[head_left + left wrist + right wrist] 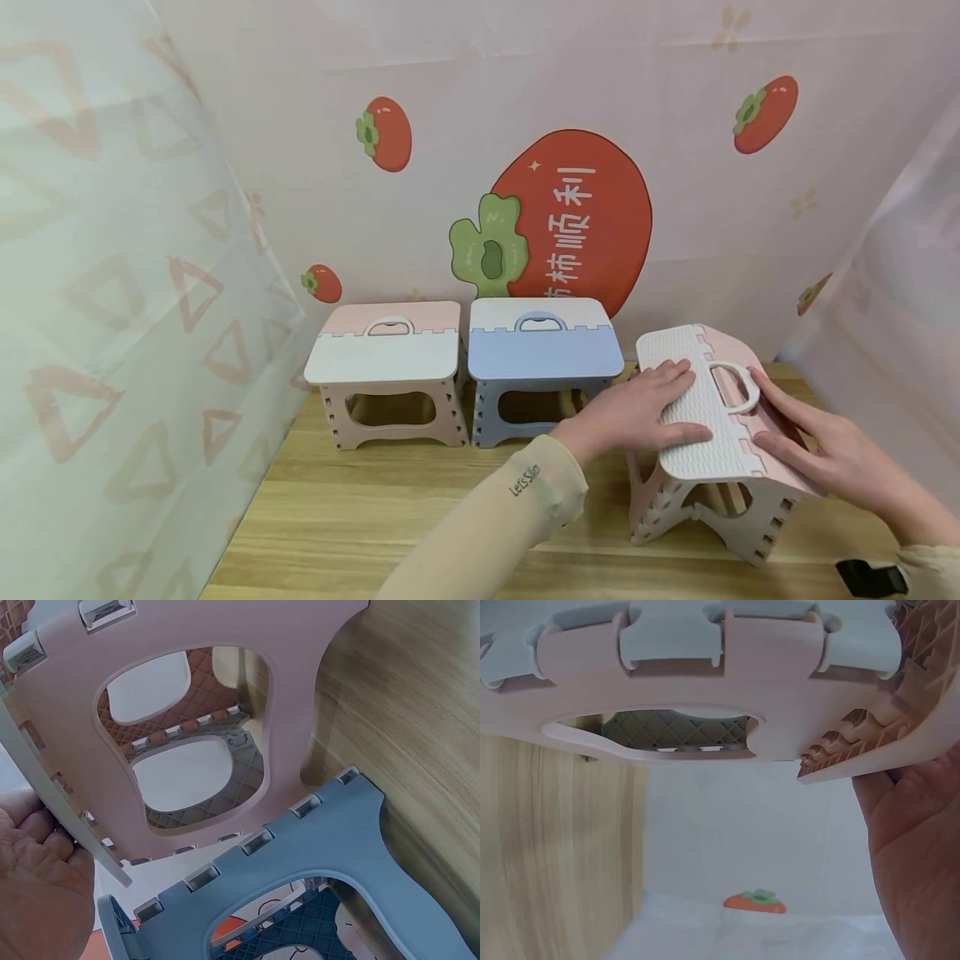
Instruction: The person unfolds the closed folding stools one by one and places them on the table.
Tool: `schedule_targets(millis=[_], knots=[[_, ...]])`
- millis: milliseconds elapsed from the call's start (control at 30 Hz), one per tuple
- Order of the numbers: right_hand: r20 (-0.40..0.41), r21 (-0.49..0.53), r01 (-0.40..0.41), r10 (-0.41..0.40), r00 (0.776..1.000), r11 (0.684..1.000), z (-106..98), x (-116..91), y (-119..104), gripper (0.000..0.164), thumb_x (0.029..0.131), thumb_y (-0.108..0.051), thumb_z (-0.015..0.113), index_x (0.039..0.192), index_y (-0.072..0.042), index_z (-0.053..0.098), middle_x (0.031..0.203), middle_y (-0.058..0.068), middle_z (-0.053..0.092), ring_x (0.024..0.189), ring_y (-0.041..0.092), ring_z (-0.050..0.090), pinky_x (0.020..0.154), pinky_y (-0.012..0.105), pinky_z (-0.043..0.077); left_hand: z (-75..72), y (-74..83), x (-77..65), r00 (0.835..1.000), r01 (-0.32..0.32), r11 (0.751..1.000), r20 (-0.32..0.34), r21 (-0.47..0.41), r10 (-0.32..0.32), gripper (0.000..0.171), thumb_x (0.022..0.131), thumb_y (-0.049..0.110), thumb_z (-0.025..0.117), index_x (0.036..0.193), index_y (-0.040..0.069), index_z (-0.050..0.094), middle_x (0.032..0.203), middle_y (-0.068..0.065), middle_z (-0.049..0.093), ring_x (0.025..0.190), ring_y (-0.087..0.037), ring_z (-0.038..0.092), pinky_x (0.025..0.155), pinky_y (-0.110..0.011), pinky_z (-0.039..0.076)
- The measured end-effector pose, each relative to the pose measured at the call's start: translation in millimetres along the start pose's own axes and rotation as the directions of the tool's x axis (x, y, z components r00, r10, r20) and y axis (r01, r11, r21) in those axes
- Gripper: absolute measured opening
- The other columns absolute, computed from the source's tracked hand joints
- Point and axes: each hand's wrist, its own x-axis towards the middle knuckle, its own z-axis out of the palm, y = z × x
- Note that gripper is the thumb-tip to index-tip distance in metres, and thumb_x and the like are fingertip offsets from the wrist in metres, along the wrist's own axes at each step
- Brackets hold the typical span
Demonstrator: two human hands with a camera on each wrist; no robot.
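Observation:
A pink-and-white folding step stool [701, 400] stands turned at the right, its top bent along the toothed seam so the pink half slopes down. My left hand [637, 408] rests on the white half, fingers and thumb spread. On the pink half [922, 735], my right hand [832, 442] presses with its fingers laid along the surface, close to the white carrying handle [744, 390]. From the left wrist, the pink leg frame [292, 697] shows, with its large opening and the lattice underside beyond. The right wrist view shows the palm against the outside of the sloping half.
A blue-and-white stool [546, 358] and another pink-and-white stool [386, 358] stand unfolded side by side on the wooden table [360, 508]. Behind them hangs a cloth backdrop [262, 108] printed with red persimmons. A black strap [870, 577] lies by the right sleeve.

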Motion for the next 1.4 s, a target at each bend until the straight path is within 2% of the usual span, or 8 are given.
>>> schedule_targets(millis=[167, 367, 533, 600, 667, 733, 800, 1400], knots=[[0.008, 0.012, -0.011, 0.011, 1.000, 1.000, 0.4, -1.4, 1.2, 0.079, 0.096, -0.026, 0.072, 0.162, -0.031, 0.029, 0.147, 0.026, 0.052, 0.123, 0.036, 0.056, 0.077, 0.007, 0.033, 0.8, 0.6, 0.5, 1.000, 0.003, 1.000, 0.006, 0.013, -0.003, 0.088, 0.096, 0.074, 0.043, 0.165, 0.031, 0.010, 0.169, 0.019, 0.000, 0.153, 0.005, -0.005, 0.121, -0.014, 0.008], [0.009, 0.010, -0.016, 0.016, 1.000, 1.000, 1.2, -1.9, 1.3, 0.078, 0.096, -0.027, 0.072, 0.162, -0.031, 0.030, 0.148, 0.026, 0.051, 0.122, 0.036, 0.056, 0.077, 0.007, 0.033, 1.9, 0.8, 1.0, 1.000, 0.013, 0.999, 0.006, 0.031, -0.013, 0.087, 0.096, 0.075, 0.044, 0.165, 0.032, 0.011, 0.169, 0.020, 0.001, 0.153, 0.005, -0.004, 0.122, -0.014, 0.010], [0.015, 0.003, -0.022, 0.022, 1.000, 1.000, 0.8, -2.4, 1.7, 0.078, 0.096, -0.027, 0.072, 0.162, -0.031, 0.030, 0.148, 0.027, 0.050, 0.120, 0.041, 0.057, 0.076, 0.009, 0.033, 2.1, 1.4, 1.5, 1.000, 0.019, 0.999, 0.014, 0.044, -0.019, 0.088, 0.095, 0.076, 0.043, 0.165, 0.033, 0.011, 0.169, 0.021, 0.000, 0.152, 0.006, -0.005, 0.121, -0.013, 0.007], [0.009, 0.003, -0.016, 0.016, 1.000, 1.000, 0.8, -2.6, 1.8, 0.078, 0.096, -0.027, 0.072, 0.162, -0.031, 0.031, 0.148, 0.026, 0.051, 0.127, 0.027, 0.055, 0.077, 0.009, 0.033, 1.8, 1.6, 1.7, 1.000, 0.021, 0.999, 0.016, 0.045, -0.022, 0.088, 0.095, 0.076, 0.043, 0.165, 0.033, 0.011, 0.169, 0.021, 0.000, 0.152, 0.006, -0.005, 0.121, -0.013, 0.007], [0.001, 0.004, -0.007, 0.007, 1.000, 1.000, 1.0, -2.9, 2.0, 0.077, 0.096, -0.027, 0.072, 0.161, -0.032, 0.032, 0.147, 0.025, 0.052, 0.130, 0.007, 0.048, 0.078, 0.008, 0.033, 1.7, 1.5, 1.6, 1.000, 0.023, 0.999, 0.017, 0.048, -0.023, 0.088, 0.095, 0.076, 0.043, 0.165, 0.033, 0.011, 0.169, 0.021, 0.001, 0.153, 0.006, -0.005, 0.121, -0.013, 0.006], [-0.006, 0.007, 0.002, -0.002, 1.000, 1.000, 1.0, -3.1, 1.9, 0.077, 0.096, -0.027, 0.073, 0.161, -0.032, 0.033, 0.147, 0.025, 0.053, 0.127, -0.010, 0.038, 0.078, 0.008, 0.033, 1.7, 1.4, 1.9, 1.000, 0.024, 0.998, 0.018, 0.050, -0.025, 0.088, 0.095, 0.076, 0.043, 0.165, 0.032, 0.011, 0.169, 0.021, 0.001, 0.153, 0.005, -0.005, 0.121, -0.014, 0.005], [-0.009, 0.008, 0.009, -0.009, 1.000, 1.000, 1.2, -3.2, 2.0, 0.077, 0.095, -0.026, 0.073, 0.161, -0.032, 0.034, 0.146, 0.024, 0.054, 0.123, -0.019, 0.032, 0.078, 0.008, 0.033, 1.6, 1.2, 1.8, 1.000, 0.022, 0.998, 0.019, 0.055, -0.023, 0.088, 0.095, 0.076, 0.043, 0.165, 0.032, 0.011, 0.169, 0.021, 0.001, 0.153, 0.005, -0.005, 0.121, -0.013, 0.004], [-0.021, -0.019, 0.029, -0.030, 0.999, 0.999, 2.4, -4.3, 3.1, 0.075, 0.093, -0.026, 0.076, 0.159, -0.032, 0.039, 0.145, 0.020, 0.056, 0.120, -0.020, 0.036, 0.077, 0.008, 0.033, -0.1, 4.1, 1.2, 0.999, 0.017, 0.995, 0.025, 0.103, -0.020, 0.088, 0.095, 0.077, 0.042, 0.165, 0.030, 0.014, 0.170, 0.018, 0.005, 0.154, 0.003, -0.001, 0.121, -0.013, 0.003]])
